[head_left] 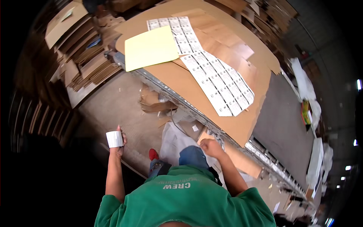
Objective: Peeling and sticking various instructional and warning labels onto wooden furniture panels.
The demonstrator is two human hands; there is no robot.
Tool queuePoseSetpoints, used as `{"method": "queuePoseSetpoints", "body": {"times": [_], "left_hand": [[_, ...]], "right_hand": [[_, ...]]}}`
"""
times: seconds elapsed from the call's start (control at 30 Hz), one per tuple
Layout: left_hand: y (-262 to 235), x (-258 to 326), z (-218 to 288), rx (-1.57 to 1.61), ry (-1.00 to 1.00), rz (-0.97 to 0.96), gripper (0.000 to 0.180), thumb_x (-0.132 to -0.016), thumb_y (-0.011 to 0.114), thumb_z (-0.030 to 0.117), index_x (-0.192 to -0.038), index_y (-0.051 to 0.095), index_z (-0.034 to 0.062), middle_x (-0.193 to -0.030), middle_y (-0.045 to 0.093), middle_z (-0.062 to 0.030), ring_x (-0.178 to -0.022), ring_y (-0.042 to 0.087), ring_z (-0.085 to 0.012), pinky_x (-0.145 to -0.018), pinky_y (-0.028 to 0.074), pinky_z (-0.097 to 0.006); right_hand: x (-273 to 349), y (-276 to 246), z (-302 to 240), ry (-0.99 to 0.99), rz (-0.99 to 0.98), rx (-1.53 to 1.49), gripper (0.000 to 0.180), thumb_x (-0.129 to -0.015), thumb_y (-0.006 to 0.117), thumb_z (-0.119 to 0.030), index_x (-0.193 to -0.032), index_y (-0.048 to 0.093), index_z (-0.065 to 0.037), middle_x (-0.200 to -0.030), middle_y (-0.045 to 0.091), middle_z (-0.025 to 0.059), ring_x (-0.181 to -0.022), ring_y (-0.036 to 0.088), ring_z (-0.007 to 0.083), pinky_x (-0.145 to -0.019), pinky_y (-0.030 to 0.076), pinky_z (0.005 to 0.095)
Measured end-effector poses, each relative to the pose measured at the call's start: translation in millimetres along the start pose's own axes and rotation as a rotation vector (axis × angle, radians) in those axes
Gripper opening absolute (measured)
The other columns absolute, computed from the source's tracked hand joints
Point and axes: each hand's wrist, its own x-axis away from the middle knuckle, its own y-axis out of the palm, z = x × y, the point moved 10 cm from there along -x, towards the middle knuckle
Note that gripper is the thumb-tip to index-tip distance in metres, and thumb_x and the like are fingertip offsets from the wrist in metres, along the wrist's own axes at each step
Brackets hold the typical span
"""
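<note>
My left hand (pixel 120 143) is out to the left, fingers wrapped round a white roll (pixel 114 139) with faint print on its side, perhaps labels. Near the front edge of a cardboard-topped table (pixel 162 77), my right hand (pixel 212 148) is curled closed; whatever is in it, if anything, is hidden. Two white printed sheets, a nearer one (pixel 221 83) and a farther one (pixel 186 34), lie on the table, divided into small blocks. A pale yellow sheet (pixel 151 48) partly covers the farther one. Wood-patterned panels (pixel 223 41) lie beneath and beside them. Neither hand touches these.
Stacks of flat cardboard (pixel 85 62) stand at the far left, with more cardboard (pixel 262 19) behind the table. A grey surface (pixel 281 106) continues to the right, past the cardboard. Cardboard scraps (pixel 153 100) and clear plastic film (pixel 176 136) lie on the floor below the table's metal edge.
</note>
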Motion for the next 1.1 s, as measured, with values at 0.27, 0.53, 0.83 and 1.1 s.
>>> {"method": "queuePoseSetpoints", "body": {"times": [0.27,0.53,0.83,1.1], "left_hand": [[195,-10,11,0.014,-0.186,-0.6,0.022,-0.092,0.052,0.032,-0.096,0.054,0.0106,-0.079,0.064,-0.0121,-0.053,0.059,-0.0216,-0.044,0.042,-0.029],[312,-31,67,-0.181,-0.067,-0.679,0.03,-0.09,0.055,0.02,-0.116,0.056,0.006,-0.081,0.062,-0.0079,-0.051,0.054,-0.0132,-0.042,0.04,-0.023],[384,-98,85,-0.44,-0.047,-0.501,0.03,-0.09,0.053,0.018,-0.117,0.055,0.0051,-0.082,0.062,-0.0069,-0.046,0.051,-0.0115,-0.037,0.039,-0.022],[479,-161,137,-0.553,-0.048,-0.718,0.032,-0.088,0.055,0.016,-0.118,0.056,0.0046,-0.097,0.065,-0.0055,-0.047,0.049,-0.009,-0.041,0.041,-0.02]], "right_hand": [[-11,-109,44,0.253,0.299,-0.156,0.014,-0.08,0.062,-0.013,-0.087,0.065,-0.001,-0.079,0.065,0.0177,-0.068,0.063,0.0316,-0.063,0.049,0.0364],[-98,-248,123,0.149,0.69,-0.042,0.029,-0.076,0.068,-0.014,-0.098,0.063,0.005,-0.097,0.062,0.0227,-0.093,0.059,0.0348,-0.084,0.046,0.0394],[-157,-299,191,0.424,0.443,0.232,0.083,-0.059,0.084,-0.027,-0.127,0.047,0.002,-0.122,0.05,0.0256,-0.109,0.052,0.0366,-0.094,0.044,0.0376],[-120,-330,250,0.609,0.416,0.392,0.065,-0.057,0.08,-0.014,-0.118,0.056,-0.009,-0.108,0.062,0.0128,-0.108,0.053,0.0324,-0.094,0.04,0.0428]]}}
